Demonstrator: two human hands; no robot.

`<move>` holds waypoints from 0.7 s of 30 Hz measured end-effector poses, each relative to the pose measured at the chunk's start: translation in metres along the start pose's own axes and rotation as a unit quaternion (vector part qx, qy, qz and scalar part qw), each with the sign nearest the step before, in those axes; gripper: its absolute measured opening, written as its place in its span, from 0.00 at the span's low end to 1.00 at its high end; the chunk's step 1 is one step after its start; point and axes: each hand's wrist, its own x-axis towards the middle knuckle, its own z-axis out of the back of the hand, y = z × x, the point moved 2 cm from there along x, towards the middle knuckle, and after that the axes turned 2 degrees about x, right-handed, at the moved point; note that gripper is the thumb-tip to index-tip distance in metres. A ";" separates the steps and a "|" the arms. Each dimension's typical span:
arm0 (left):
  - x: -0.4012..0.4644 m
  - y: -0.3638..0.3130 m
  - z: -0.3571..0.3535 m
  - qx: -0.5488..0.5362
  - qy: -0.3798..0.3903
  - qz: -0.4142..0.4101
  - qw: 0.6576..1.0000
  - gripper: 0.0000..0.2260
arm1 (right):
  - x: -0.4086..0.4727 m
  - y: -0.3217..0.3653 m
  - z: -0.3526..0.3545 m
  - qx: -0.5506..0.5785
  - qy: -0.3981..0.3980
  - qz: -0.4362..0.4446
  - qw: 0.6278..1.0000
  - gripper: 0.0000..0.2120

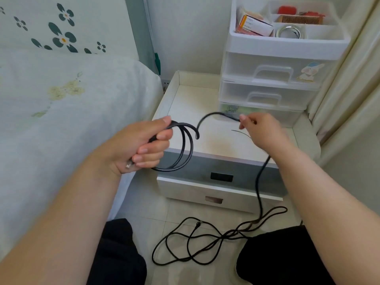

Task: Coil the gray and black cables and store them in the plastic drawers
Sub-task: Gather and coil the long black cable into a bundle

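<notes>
Black rubber-coated cable (186, 149) is looped twice in the clenched left hand (141, 145) over the white nightstand's (222, 140) front edge, the right hand (261, 130) pinching its free run, slack tangled on the tiled floor (185, 214), translucent plastic drawers (273, 79) at the back-right corner.

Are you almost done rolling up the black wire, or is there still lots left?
Just started. The left hand holds about two finished loops of the black cable. The right hand pinches the next stretch, feeding it over. Most of the cable still lies tangled on the floor. The plastic drawers all look shut, so nothing is being stored yet. I see no gray cable here.
</notes>
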 end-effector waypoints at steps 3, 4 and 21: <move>-0.005 -0.002 0.009 -0.090 0.026 -0.011 0.996 0.20 | -0.001 -0.011 -0.020 -0.175 0.064 0.036 0.982 0.15; -0.005 -0.001 0.009 -0.115 0.042 -0.010 0.992 0.20 | -0.007 -0.006 -0.028 -0.172 0.043 0.091 0.980 0.16; 0.004 -0.006 -0.008 -0.182 0.030 -0.047 0.982 0.19 | -0.089 0.084 -0.037 0.475 0.231 0.047 0.848 0.13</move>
